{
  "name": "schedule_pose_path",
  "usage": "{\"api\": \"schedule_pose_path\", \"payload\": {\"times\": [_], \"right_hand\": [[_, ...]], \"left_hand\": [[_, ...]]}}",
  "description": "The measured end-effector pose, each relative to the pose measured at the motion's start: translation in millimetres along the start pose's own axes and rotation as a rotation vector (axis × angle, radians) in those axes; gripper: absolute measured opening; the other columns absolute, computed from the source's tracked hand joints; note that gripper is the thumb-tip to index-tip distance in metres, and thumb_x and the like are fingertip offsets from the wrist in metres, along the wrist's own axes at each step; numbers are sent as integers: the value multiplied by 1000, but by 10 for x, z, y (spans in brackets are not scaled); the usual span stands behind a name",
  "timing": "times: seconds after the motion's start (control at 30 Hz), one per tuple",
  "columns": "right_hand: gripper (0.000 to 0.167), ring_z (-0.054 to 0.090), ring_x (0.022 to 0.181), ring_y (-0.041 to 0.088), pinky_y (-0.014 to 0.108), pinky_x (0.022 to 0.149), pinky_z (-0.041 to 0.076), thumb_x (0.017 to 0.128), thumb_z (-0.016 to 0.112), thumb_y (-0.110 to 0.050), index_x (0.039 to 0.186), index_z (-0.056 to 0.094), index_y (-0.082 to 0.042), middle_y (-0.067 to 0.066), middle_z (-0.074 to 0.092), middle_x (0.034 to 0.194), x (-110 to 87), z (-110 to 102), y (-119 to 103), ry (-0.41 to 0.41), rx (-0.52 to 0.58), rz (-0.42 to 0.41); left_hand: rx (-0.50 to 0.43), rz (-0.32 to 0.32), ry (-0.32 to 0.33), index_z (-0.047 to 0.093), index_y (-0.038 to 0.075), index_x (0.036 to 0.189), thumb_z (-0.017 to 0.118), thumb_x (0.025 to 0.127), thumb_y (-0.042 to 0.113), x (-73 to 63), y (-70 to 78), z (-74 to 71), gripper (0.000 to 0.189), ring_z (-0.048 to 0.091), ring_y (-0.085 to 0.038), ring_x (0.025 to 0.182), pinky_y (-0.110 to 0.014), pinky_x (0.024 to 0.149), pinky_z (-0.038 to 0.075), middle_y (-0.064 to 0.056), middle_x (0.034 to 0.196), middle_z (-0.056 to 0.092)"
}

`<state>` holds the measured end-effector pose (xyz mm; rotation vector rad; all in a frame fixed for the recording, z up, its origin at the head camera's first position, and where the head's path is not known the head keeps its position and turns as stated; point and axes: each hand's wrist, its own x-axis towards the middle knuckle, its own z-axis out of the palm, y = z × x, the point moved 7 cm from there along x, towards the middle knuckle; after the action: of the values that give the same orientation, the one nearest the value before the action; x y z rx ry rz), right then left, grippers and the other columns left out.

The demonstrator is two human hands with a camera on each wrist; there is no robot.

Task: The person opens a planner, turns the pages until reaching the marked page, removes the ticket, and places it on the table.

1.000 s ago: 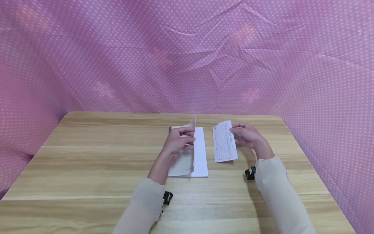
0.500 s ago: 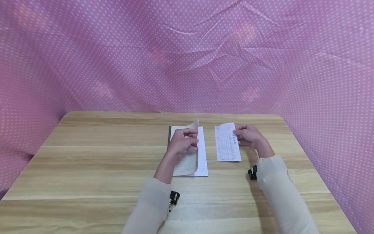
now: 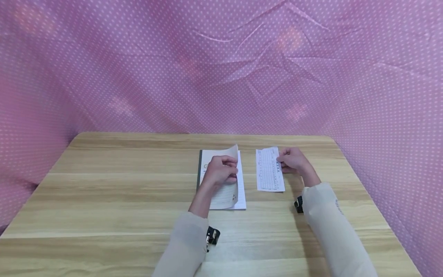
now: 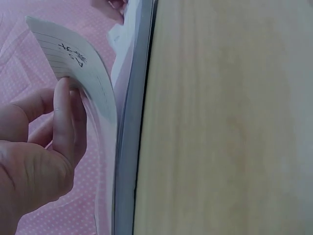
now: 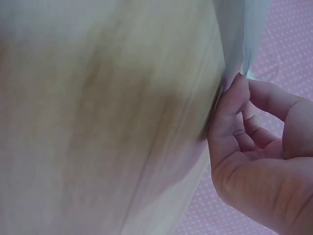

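My left hand pinches the free right edge of a notebook's cover, which bows up over white lined pages. In the left wrist view the thumb and fingers meet at the edge of the curved cover, with handwritten-looking marks and ruled lines on it. The notebook has a dark spine strip on its left. To the right, my right hand pinches the right edge of a printed paper form, low over the table. Part of that grip shows in the right wrist view, fingertips on the sheet.
A wooden table spreads under both hands. Pink dotted cloth hangs behind and at both sides. Small black devices are worn at the wrists by the cream sleeves.
My left hand has moved right, bringing the cover further over the pages so its printed front shows. The right hand has shifted the paper form slightly right and flatter toward the table.
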<state>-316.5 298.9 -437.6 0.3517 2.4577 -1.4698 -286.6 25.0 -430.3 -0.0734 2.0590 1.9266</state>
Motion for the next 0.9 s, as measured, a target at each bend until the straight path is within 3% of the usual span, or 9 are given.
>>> {"api": "schedule_pose_path", "payload": {"times": [0.2, 0.5, 0.9], "right_hand": [[17, 55, 72, 13, 24, 64, 57, 100, 59, -5, 112, 56, 6, 7, 53, 87, 12, -9, 7, 17, -52, 5], [21, 58, 73, 14, 24, 63, 57, 98, 62, -5, 115, 59, 7, 13, 59, 94, 68, -12, 3, 45, -140, 13], [19, 60, 73, 15, 25, 66, 58, 96, 64, -7, 109, 60, 5, 13, 61, 95, 65, -42, 23, 58, -156, 33]], "left_hand": [[45, -3, 12, 74, 1, 109, 70, 81, -10, -1, -5, 41, 30, 68, -19, 69, -30, 63, 61, -9, 92, 66], [34, -22, 7, 74, 0, 102, 70, 81, -13, 44, -116, 58, 25, 69, -20, 76, -29, 66, 61, -11, 92, 69], [96, -16, 6, 75, -5, 94, 75, 76, -12, 65, -138, 92, 19, 68, -15, 63, -25, 63, 60, -12, 80, 72]]}}
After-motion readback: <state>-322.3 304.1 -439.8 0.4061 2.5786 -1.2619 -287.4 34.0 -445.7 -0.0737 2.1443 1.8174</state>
